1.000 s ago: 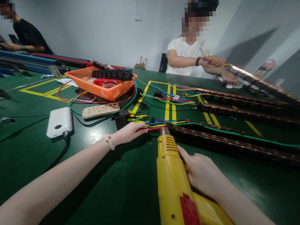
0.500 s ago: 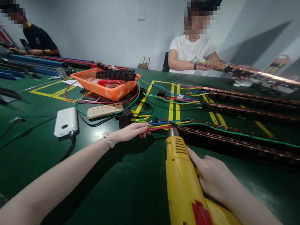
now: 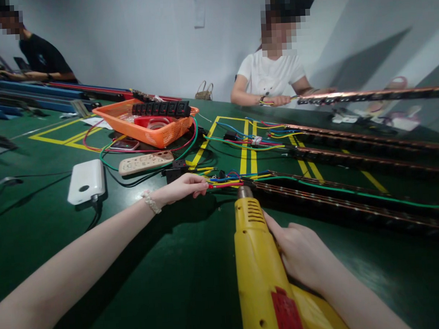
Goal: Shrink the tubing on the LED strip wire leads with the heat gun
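My right hand point(image 3: 299, 250) is wrapped around a yellow heat gun point(image 3: 258, 260); its fingers are mostly hidden behind the body. The metal nozzle points away from me, right beside the wires at the near end of a long copper-lined strip point(image 3: 315, 199). Between its fingertips my left hand point(image 3: 186, 188) pinches the end of a red wire point(image 3: 225, 185). Yellow, blue and green wires lie just behind it, and a green wire point(image 3: 344, 192) runs along the strip. Close behind my left hand sits a black socket block point(image 3: 173, 174).
An orange basket point(image 3: 149, 136) holds a row of black sockets point(image 3: 161, 109). Left of my hand are a beige remote-like object point(image 3: 145, 163) and a white power bank point(image 3: 85, 181) with a cable. More strips point(image 3: 350, 161) lie at right. Opposite, a person point(image 3: 274, 75) handles another strip; another person sits far left.
The whole view has shifted slightly, so most things sit further left. My hands keep their holds on the heat gun and red wire. The person opposite has lowered and levelled their strip.
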`<state>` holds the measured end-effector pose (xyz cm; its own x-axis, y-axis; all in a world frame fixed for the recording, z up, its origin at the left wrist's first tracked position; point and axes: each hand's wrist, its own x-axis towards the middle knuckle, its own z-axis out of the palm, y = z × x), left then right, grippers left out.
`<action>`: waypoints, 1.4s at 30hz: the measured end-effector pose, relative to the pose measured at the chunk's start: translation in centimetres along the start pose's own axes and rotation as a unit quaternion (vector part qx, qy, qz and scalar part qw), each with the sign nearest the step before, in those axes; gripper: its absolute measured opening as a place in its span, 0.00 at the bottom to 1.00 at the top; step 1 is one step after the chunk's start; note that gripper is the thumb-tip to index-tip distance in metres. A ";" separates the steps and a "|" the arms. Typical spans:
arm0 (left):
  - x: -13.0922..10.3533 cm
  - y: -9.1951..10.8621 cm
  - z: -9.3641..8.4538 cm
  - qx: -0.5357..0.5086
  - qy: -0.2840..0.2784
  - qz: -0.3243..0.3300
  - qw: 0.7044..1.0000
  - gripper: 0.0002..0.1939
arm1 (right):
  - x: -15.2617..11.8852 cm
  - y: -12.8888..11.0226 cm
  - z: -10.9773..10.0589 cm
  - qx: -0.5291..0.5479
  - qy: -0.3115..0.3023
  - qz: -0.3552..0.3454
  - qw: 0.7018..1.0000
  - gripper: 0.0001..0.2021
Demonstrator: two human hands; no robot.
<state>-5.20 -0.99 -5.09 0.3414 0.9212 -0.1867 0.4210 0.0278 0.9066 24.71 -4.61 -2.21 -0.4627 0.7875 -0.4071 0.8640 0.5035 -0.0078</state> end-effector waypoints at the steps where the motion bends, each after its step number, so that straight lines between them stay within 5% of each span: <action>1: 0.0 0.0 0.0 -0.006 0.012 -0.002 1.000 0.20 | 0.0 0.0 -0.1 -0.002 -0.004 0.002 1.000 0.33; 6: -0.1 -0.1 0.5 -0.058 0.105 -0.031 0.992 0.19 | 0.0 -0.1 -0.2 -0.008 -0.018 0.008 1.000 0.34; 11: -0.4 0.0 1.9 0.075 0.144 0.020 0.987 0.20 | -0.1 -0.1 -0.4 -0.013 -0.022 0.008 1.000 0.35; 15: -0.5 0.0 2.9 0.270 0.134 0.120 0.946 0.17 | 0.2 -0.9 -0.5 -0.021 -0.016 -0.005 1.000 0.35; 18: -0.5 -0.4 3.2 0.330 0.139 0.134 0.924 0.15 | 1.0 -2.4 -0.8 -0.027 -0.010 -0.042 0.999 0.36; 24: -0.8 -0.5 2.9 0.388 0.116 0.114 0.907 0.12 | 2.4 -4.2 -1.3 -0.029 0.006 -0.079 0.996 0.39; 42: 1.6 -0.9 2.2 0.401 0.115 0.147 0.897 0.18 | 2.9 -2.4 0.1 -0.017 0.080 -0.101 0.992 0.29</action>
<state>-3.16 -0.36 -7.04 0.3940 0.9009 0.1820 0.8413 -0.4332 0.3233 21.33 -3.59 -3.46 -0.6537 0.7139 -0.2510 0.7445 0.6662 -0.0436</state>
